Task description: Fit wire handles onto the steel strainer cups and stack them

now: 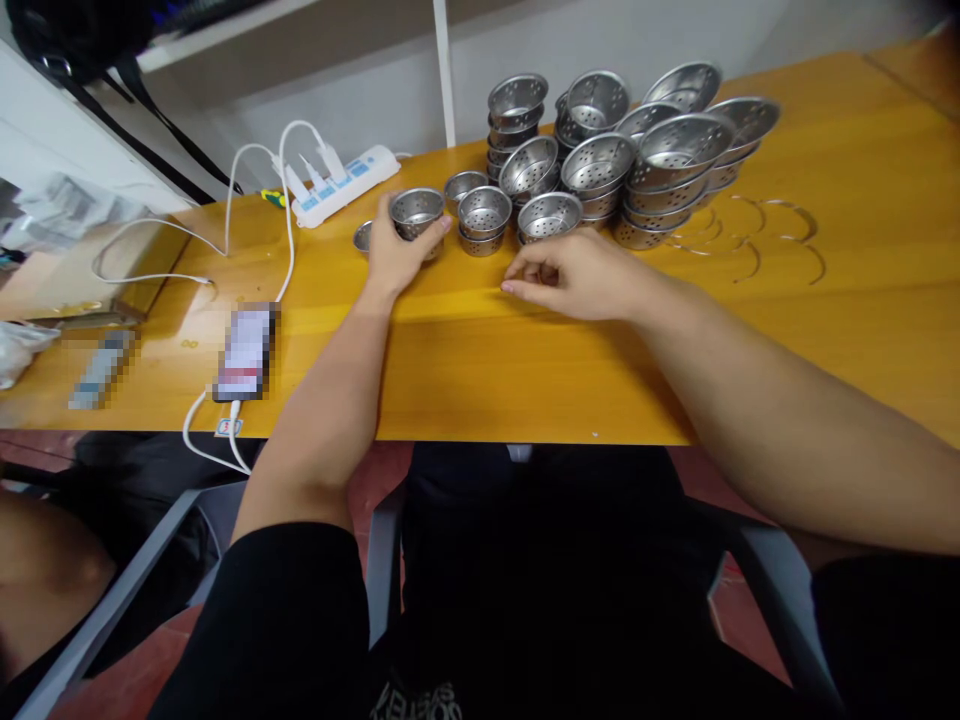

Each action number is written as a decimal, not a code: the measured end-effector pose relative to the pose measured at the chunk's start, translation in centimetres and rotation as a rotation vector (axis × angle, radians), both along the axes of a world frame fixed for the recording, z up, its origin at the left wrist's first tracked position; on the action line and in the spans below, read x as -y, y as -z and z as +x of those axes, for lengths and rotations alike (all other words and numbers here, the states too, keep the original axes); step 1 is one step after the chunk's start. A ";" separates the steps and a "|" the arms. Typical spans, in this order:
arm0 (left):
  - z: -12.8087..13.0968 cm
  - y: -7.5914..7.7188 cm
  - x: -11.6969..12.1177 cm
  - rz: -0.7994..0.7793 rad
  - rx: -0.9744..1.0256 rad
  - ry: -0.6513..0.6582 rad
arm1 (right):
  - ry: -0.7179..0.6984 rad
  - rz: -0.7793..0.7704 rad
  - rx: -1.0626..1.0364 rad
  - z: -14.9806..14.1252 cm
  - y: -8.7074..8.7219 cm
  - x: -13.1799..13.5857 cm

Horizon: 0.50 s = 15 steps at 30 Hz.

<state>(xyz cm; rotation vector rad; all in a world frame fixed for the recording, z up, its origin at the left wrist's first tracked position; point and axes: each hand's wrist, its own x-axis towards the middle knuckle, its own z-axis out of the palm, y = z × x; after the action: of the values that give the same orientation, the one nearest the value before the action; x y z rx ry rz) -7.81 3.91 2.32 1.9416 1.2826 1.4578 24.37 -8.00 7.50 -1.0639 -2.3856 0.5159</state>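
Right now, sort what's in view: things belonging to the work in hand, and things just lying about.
In the work:
- perforated metal cup in the left hand
- metal cups near the right hand

Lying about:
- white power strip
- phone
- black bag

shiny metal cups (484, 215), glossy table (525, 375)

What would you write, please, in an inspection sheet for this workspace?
Surface: glossy yellow-brown wooden table.
Job's things: perforated metal cups, many stacked; thin curved strips to their right.
Clutter: smartphone; second blurred device; power strip.
Grips: left-hand grip around a small metal cup; right-hand grip curled near the cups, contents hidden.
Cables: white cables by the power strip; one at the smartphone's lower end.
Surroundings: black straps, grey chair, another person's bare limb.
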 end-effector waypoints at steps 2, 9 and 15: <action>0.4 0.8 0.0 -0.028 -0.034 0.009 | -0.018 -0.006 0.021 0.1 0.0 0.0; -0.3 1.2 -0.3 -0.086 -0.086 -0.111 | -0.107 -0.037 0.232 -1.1 -1.1 1.1; -0.6 1.7 -0.9 -0.074 -0.044 -0.067 | -0.097 -0.349 0.447 3.1 -4.4 1.9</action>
<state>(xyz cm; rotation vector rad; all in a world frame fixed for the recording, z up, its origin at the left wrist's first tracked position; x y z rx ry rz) -8.41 4.82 0.63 1.9099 1.4140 1.3856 27.45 -9.86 11.91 -1.3320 -2.8156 0.8254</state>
